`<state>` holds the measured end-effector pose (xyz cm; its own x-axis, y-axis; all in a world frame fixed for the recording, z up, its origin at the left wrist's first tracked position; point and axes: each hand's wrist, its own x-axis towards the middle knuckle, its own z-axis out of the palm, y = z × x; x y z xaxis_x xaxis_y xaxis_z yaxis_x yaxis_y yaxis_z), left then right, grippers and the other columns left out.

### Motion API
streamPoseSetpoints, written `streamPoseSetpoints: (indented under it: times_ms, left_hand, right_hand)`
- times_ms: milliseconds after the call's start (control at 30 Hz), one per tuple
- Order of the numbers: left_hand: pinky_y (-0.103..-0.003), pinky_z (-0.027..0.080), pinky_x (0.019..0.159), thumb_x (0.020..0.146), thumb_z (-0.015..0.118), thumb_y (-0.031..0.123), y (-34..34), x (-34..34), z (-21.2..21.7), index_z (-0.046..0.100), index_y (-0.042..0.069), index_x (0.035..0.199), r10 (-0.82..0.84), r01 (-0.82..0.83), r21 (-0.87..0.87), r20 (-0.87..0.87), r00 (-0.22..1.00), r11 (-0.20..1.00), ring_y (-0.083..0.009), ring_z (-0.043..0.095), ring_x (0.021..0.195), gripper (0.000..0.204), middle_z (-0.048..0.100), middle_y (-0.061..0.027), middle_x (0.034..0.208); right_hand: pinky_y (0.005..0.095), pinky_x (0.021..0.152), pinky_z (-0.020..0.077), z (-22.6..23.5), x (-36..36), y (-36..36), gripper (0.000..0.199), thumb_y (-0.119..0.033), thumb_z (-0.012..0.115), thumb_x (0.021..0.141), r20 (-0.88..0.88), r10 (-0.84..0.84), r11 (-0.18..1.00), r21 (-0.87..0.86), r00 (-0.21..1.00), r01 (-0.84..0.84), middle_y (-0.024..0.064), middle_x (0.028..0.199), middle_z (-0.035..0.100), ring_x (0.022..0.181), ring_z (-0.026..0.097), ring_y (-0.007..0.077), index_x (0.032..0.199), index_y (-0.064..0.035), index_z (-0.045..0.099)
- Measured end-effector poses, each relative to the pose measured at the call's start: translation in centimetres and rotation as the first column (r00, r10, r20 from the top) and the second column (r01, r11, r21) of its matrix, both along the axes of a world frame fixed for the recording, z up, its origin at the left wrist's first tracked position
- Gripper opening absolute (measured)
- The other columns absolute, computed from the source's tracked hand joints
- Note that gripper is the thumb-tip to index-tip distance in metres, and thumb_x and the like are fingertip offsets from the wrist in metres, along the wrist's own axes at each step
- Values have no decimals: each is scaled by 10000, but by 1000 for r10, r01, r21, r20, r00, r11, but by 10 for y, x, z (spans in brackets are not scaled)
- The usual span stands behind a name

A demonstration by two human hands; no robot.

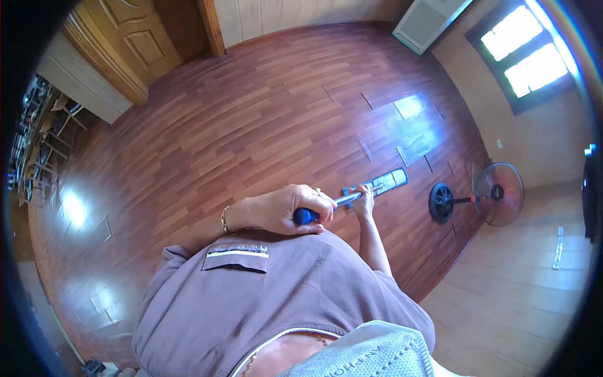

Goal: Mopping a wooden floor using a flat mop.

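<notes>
1. Landmark: the standing fan (499, 193), with its round dark base on the wood-look floor (251, 135).
2. The flat mop (392, 180) has its head just left of the fan base, apart from it and apparently down on the boards; its pole slants away leftward, towards the person.
3. The left hand (308, 207), farther left of the fan, is closed around the pole near its blue end.
4. The right hand (362, 201), between the left hand and the fan, is wrapped around the pole lower down; finger detail is small.
5. Judging by the 2-handed hold, wiping is under way, not finished.
6. What is done: I cannot tell. The bright patch (416, 129) beyond the fan may be window light or wetness, and no edge separates wiped boards from unwiped.
7. What is left: probably the boards around the fan base, perhaps more; the mop head covers only 1 small spot.
</notes>
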<state>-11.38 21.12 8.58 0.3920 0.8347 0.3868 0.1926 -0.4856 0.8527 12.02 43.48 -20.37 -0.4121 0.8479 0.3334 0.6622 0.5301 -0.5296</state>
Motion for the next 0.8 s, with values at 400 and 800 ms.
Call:
streamPoseSetpoints:
  times_ms: [400,800]
  left_hand:
    - [-403,415,926,772,738,74,-21,83,-83,616,77,839,423,-423,29,-131,897,906,-264,617,1074,139,680,-65,935]
    - [-379,448,797,682,732,53,1,152,-33,584,107,767,812,-740,401,-19,583,540,-213,682,821,179,683,-46,797]
  right_hand:
    - [378,725,492,-56,-40,80,246,-300,773,702,-25,494,869,-23,869,-495,92,786,658,830,632,302,762,-95,651]
    - [449,630,487,11,-102,100,200,-233,692,627,412,840,438,-134,352,-889,98,714,635,743,641,322,813,-176,643]
